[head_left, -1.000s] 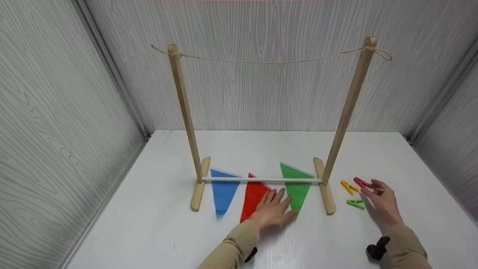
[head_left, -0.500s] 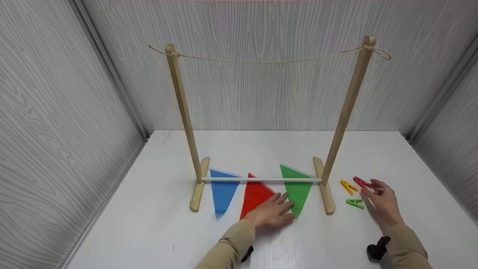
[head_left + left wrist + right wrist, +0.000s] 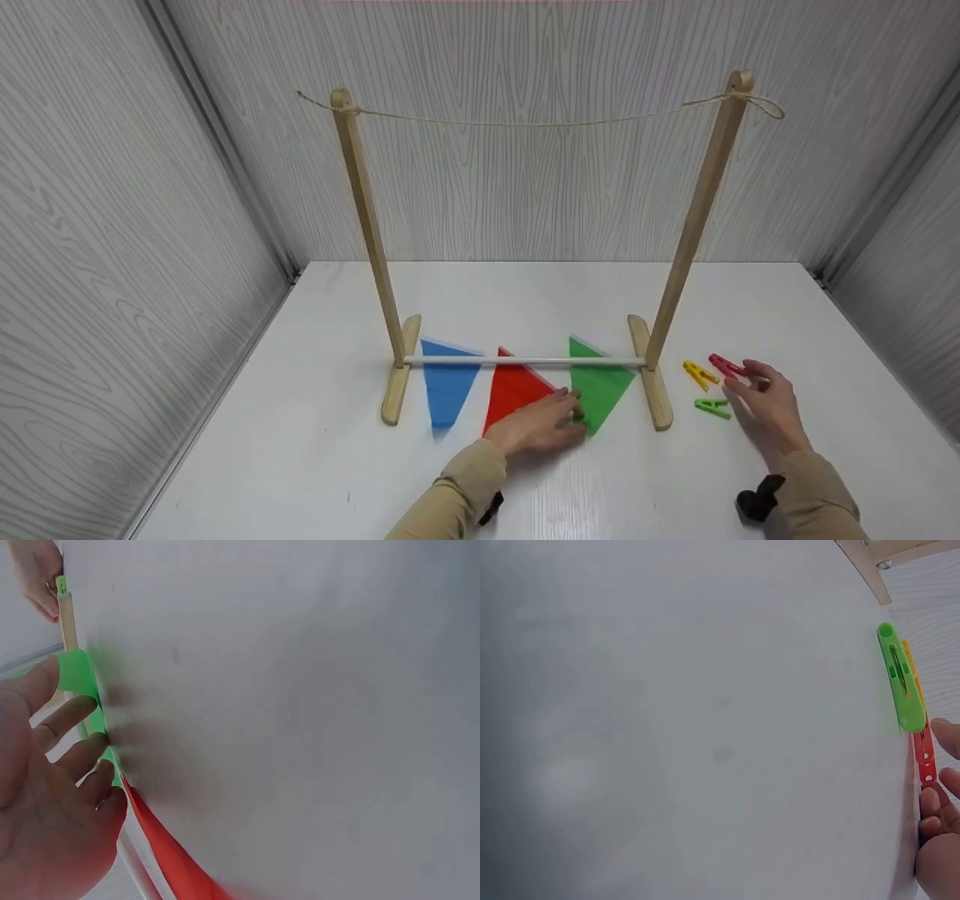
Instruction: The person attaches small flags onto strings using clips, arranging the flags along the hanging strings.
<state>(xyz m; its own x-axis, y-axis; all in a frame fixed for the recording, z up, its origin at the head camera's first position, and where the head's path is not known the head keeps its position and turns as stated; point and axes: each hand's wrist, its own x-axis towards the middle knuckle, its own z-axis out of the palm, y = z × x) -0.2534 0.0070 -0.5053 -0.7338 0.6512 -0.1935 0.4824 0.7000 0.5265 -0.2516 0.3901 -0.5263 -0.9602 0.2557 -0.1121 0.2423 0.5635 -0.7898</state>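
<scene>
My left hand (image 3: 538, 425) lies over the lower right of the red pennant (image 3: 517, 386), its fingertips at the left edge of the green pennant (image 3: 601, 386). In the left wrist view its fingers (image 3: 71, 724) are spread and slightly bent against the green cloth. A blue pennant (image 3: 451, 386) lies flat to the left. Beside the clothespins, my right hand (image 3: 772, 401) rests with thumb and fingers apart, fingertips right at the end of the red clothespin (image 3: 724, 365). Close by are a yellow clothespin (image 3: 698, 373) and a green clothespin (image 3: 711, 408).
A wooden stand with a left post (image 3: 367, 225) and right post (image 3: 697, 225) rises behind the pennants. Twine (image 3: 525, 124) is strung between the post tops. A white rod (image 3: 525, 361) joins the feet, crossing over the pennants. Grey wood-grain panels enclose the white table (image 3: 262, 450).
My left hand has slid left and toward me, its fingers bending more. The green pennant has turned and shifted slightly, its top corner now lower. The right hand has stayed in place.
</scene>
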